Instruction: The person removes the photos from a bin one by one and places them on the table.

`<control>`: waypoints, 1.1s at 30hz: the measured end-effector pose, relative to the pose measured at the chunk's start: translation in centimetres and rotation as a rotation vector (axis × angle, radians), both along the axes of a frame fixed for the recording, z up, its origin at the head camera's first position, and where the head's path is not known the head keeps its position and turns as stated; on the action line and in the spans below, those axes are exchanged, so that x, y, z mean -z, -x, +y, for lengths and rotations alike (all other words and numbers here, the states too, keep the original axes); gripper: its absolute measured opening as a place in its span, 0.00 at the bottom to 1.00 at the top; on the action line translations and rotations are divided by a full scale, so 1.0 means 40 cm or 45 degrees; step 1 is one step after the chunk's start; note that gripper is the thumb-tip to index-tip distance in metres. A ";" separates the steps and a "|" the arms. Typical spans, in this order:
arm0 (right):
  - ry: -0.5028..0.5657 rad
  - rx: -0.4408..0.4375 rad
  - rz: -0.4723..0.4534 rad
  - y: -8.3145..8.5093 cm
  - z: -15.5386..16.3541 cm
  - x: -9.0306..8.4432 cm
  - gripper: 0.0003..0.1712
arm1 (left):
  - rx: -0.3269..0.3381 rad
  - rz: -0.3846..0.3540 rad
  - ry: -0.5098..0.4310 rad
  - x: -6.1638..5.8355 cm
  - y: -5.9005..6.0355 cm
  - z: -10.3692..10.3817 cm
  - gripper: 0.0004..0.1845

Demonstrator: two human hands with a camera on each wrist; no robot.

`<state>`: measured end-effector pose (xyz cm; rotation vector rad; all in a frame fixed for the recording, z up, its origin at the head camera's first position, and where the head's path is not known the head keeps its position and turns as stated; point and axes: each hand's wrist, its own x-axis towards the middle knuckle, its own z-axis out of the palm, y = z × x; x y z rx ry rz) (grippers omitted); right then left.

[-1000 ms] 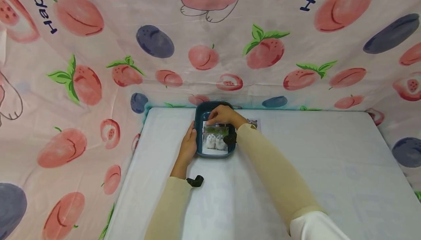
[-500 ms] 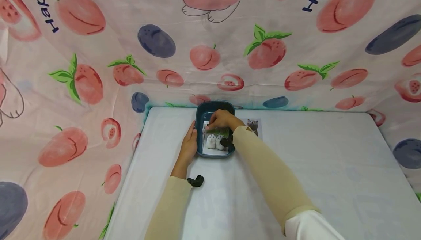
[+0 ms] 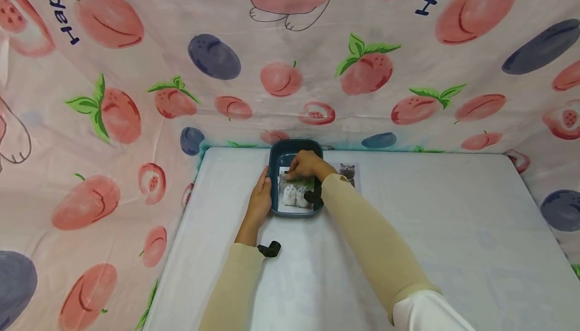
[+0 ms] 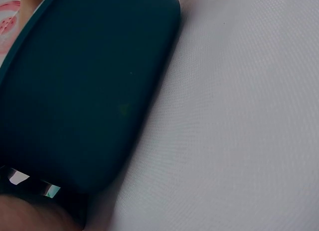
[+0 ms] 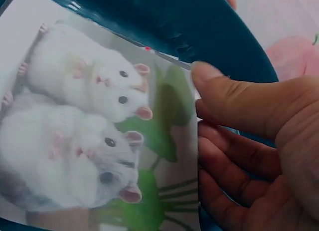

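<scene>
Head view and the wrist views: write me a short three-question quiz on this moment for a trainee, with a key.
1. True or false: the hamster photo lies inside the teal tray.
2. Which hand touches the far edge of the hamster photo? A) left hand B) right hand C) neither
3. Fill in: a second photo, showing a grey ____, lies on the table beside the tray.

Key
1. True; both the head view and the right wrist view show it in the tray.
2. B; the right hand has its fingers at that edge, while the left hand rests against the tray's left side.
3. cat; the cat photo lies on the white table, right of the tray.
</scene>
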<state>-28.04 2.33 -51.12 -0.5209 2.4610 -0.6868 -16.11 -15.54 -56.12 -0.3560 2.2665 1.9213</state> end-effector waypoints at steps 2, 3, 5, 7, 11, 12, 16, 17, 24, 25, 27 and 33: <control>0.018 -0.012 -0.004 0.000 0.003 -0.003 0.13 | 0.000 0.000 -0.002 -0.001 0.000 0.000 0.27; 0.034 -0.022 -0.006 0.000 0.004 -0.004 0.12 | 0.000 0.001 -0.003 -0.002 0.000 0.000 0.27; 0.073 -0.041 -0.012 0.000 0.006 -0.003 0.11 | -0.002 0.004 -0.001 -0.002 -0.001 0.000 0.27; 0.110 -0.060 -0.015 0.000 0.009 -0.004 0.10 | -0.005 0.006 0.004 -0.003 -0.001 0.000 0.27; 0.149 -0.060 -0.004 -0.001 0.013 -0.005 0.10 | -0.006 0.006 0.011 -0.003 -0.002 0.001 0.28; 0.154 -0.053 0.000 -0.002 0.013 -0.005 0.10 | -0.006 0.004 0.011 -0.003 -0.002 0.001 0.28; 0.164 -0.008 0.009 -0.005 0.014 -0.009 0.09 | -0.002 0.009 0.010 -0.002 -0.002 0.001 0.28; 0.165 0.001 0.009 -0.005 0.014 -0.010 0.09 | -0.003 0.012 0.011 -0.002 -0.002 0.001 0.28; 0.147 0.003 0.004 -0.004 0.016 -0.012 0.06 | 0.008 0.021 0.025 0.002 -0.002 -0.002 0.27; 0.142 -0.005 0.008 -0.004 0.017 -0.013 0.06 | 0.009 0.020 0.025 0.003 -0.002 -0.002 0.27; 0.134 -0.017 0.010 -0.004 0.018 -0.015 0.05 | 0.011 0.019 0.024 0.003 -0.002 -0.002 0.27; 0.126 -0.072 0.064 -0.002 0.022 -0.024 0.02 | 0.019 0.030 0.013 0.002 -0.002 -0.006 0.28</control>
